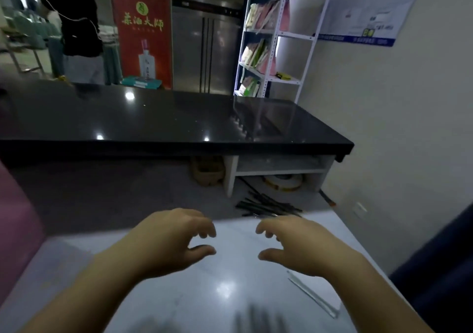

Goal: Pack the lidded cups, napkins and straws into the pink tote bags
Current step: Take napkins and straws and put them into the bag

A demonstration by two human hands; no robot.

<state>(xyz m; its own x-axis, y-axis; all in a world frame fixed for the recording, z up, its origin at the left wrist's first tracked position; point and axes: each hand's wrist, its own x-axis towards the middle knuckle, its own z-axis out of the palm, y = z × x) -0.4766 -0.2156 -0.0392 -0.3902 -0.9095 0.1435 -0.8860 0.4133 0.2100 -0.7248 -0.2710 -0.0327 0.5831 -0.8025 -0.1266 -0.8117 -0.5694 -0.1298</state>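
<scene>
L hand and R hand are hovering side by side over the white table, palms down and facing each other w/ a gap between them, touching nothing. Fingers on both are half-curling in a loose claw, thumbs sticking out below and apart from the fingertips, so nothing is being gripped by either. A clear wrapped straw is lying flat on the table just beside the R wrist, running diagonally toward the near-right corner, apart from the hand. At the far L edge a pink shape is poking into view next to the table – poss. a tote bag, but it's too blurry and cropped to tell. A bundle of dark sticks is lying just past the table's far edge, near the R fingertips in the picture; can't tell if it's sitting on the table or on the floor behind. A dark smear at the bottom centre is too blurred to make out. Beyond the table a long black glossy counter is running across the room, w/ a white open shelf under its R end. Behind it – a steel fridge, a red banner w/ a bottle printed on it, and a white metal rack holding coloured packets. A blue-edged poster is hanging on the R wall. Another person in a dark top is standing at the back L.
</scene>
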